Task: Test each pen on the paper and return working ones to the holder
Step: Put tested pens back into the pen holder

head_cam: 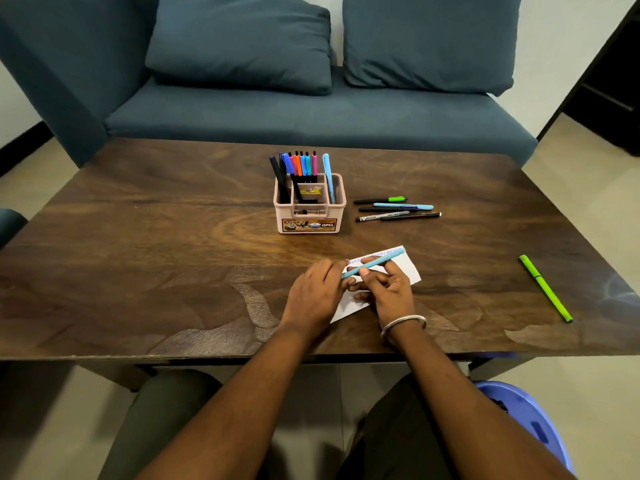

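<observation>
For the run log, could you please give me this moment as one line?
stage: testing pen | right hand: holds light blue pen over paper | left hand: at pen's end | holder: pens inside | green pen: apart, right

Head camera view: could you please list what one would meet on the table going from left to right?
Pen holder → left hand → light blue pen held in both hands → right hand → group of loose pens → green pen lying apart near the right edge.
</observation>
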